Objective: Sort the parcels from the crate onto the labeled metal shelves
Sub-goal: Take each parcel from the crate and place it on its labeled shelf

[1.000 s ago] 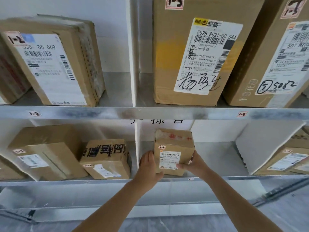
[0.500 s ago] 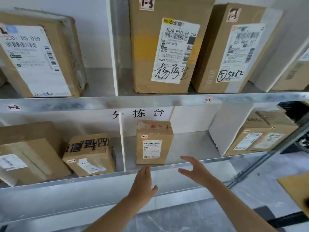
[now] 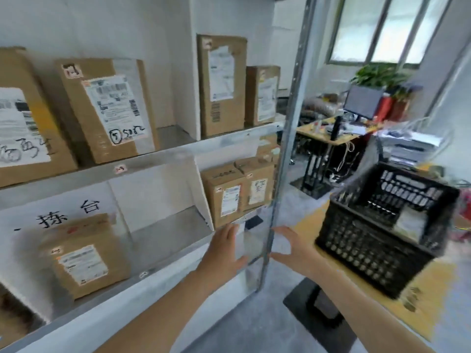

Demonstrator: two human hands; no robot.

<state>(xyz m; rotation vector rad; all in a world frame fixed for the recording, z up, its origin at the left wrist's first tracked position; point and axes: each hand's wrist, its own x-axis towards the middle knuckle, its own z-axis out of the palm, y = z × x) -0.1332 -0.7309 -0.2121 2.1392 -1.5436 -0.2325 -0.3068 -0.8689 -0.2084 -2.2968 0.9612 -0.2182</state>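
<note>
Both hands are empty with fingers spread, in front of the right end of the metal shelves [image 3: 163, 159]. My left hand [image 3: 224, 250] hovers before the lower shelf edge; my right hand [image 3: 290, 253] is just right of the upright post [image 3: 285, 149]. The small cardboard parcel [image 3: 84, 253] stands on the lower shelf at the left, apart from both hands. A black plastic crate [image 3: 382, 238] sits on a yellow table [image 3: 420, 309] to the right, with a pale parcel [image 3: 410, 222] inside it.
Several cardboard parcels stand on the upper shelf [image 3: 112, 110] and two more in the lower right bay [image 3: 239, 192]. White dividers [image 3: 201, 189] split the bays. Behind the crate are a desk with a monitor [image 3: 362, 103], plants and windows.
My hands let go of the small parcel, which stays on the lower shelf. The view has swung right, bringing the post and the crate into sight, and both hands moved right with it.
</note>
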